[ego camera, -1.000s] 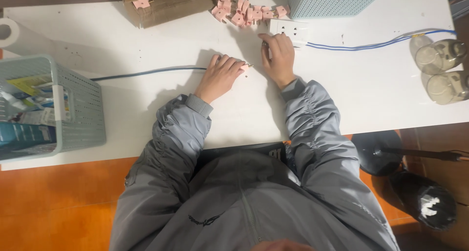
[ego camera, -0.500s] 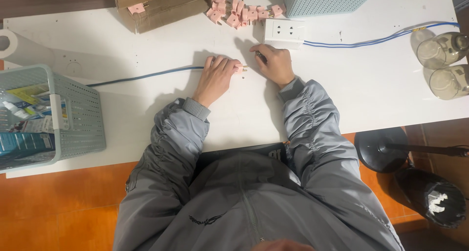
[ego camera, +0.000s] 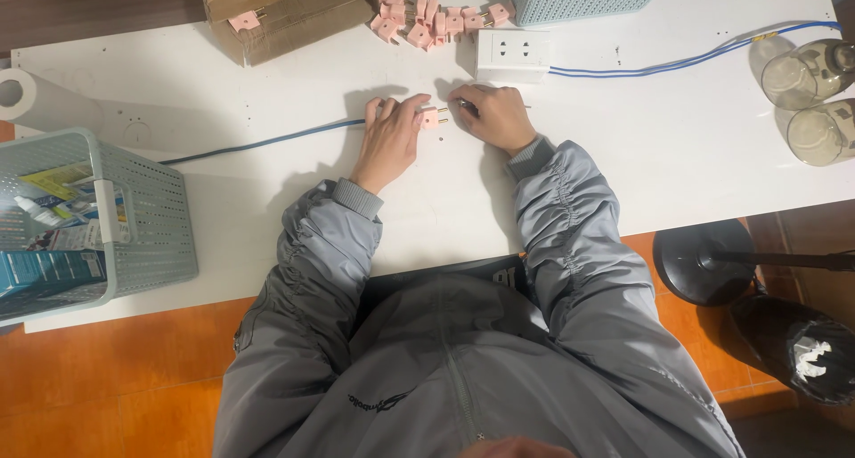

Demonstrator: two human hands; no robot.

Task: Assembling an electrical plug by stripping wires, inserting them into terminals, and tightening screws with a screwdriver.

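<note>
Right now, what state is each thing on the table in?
Left hand: flat on the table, grip pinching the pink plug.
Pink plug: on its side, prongs pointing right.
Right hand: closed around a thin tool, hard to identify.
Blue cable: lying loose, running under the left hand.
White socket block: nothing plugged in.
Spare pink plugs: heaped loose.
Mesh basket: upright, holding packets.

Plug [ego camera: 434, 117] between both hands, socket box [ego camera: 512, 55] behind, basket [ego camera: 151, 235] far left.
</note>
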